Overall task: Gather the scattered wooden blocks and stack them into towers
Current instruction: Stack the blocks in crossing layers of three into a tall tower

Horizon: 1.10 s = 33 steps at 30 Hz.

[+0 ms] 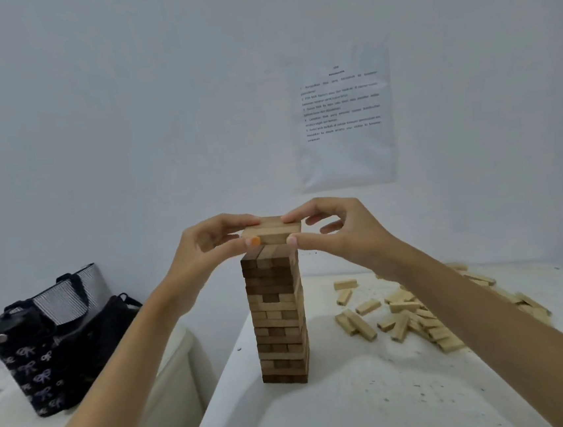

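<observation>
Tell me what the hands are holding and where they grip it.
A flat layer of light wooden blocks over the tower, pinched by its ends: left hand on the left end, right hand on the right.

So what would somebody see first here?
The tall tower of brown and tan wooden blocks in the middle of the white table. The left grip and right grip pinch a flat layer of pale wooden blocks at its top; loose pale wooden blocks lie scattered to its right.

Open surface (343, 410) lies near and right of the tall block tower (278, 317). Loose blocks (417, 317) crowd the far right, and a tote bag (48, 342) stands left.
</observation>
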### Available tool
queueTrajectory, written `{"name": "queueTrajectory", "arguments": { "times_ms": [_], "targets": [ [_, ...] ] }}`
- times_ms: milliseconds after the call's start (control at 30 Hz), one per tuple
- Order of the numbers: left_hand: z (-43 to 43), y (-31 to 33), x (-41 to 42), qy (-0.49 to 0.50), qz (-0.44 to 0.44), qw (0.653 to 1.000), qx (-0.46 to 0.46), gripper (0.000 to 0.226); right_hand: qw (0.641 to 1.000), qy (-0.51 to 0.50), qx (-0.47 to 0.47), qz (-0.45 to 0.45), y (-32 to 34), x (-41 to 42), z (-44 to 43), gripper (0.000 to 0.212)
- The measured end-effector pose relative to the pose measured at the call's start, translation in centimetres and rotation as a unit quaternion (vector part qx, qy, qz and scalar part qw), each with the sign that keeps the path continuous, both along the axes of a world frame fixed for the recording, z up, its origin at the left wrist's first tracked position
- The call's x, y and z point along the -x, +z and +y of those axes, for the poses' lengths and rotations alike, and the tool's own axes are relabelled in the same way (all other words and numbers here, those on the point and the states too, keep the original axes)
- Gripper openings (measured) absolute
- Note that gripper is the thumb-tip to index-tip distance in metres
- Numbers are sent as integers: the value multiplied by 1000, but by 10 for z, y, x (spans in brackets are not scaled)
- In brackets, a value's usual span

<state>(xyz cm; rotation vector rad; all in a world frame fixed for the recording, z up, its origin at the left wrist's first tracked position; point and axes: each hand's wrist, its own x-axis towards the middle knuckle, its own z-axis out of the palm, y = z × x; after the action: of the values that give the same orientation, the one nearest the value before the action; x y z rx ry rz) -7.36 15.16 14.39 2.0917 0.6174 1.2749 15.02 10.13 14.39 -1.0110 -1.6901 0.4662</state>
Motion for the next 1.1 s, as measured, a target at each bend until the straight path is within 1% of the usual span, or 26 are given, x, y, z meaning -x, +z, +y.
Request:
{"name": "queueTrajectory", "arguments": {
  "times_ms": [233,467,800,867,933,1000,1033,1100],
  "targets": [
    [30,-15,4,-22,10,998,59,47,999,-28,36,16,-14,9,25,21],
    [41,-23,4,-41,3,995,87,60,998,-33,55,13,-22,12,29,25],
    [42,-29,4,-45,-5,994,97,67,996,-38,76,18,-26,18,29,43],
    [43,-29,3,-38,5,993,108,69,995,-38,87,15,-27,18,26,51],
    [42,-29,1,-22,8,992,123,73,994,-30,103,18,-28,19,21,65],
    [42,-30,-1,-5,-50,983,177,76,989,-15,124,73,-27,21,14,73],
    [39,-31,-2,1,-87,978,192,72,985,-12,134,111,-27,22,12,72],
    [27,-32,-6,17,-131,968,215,66,974,-26,152,166,-28,29,8,59]
  ]
}}
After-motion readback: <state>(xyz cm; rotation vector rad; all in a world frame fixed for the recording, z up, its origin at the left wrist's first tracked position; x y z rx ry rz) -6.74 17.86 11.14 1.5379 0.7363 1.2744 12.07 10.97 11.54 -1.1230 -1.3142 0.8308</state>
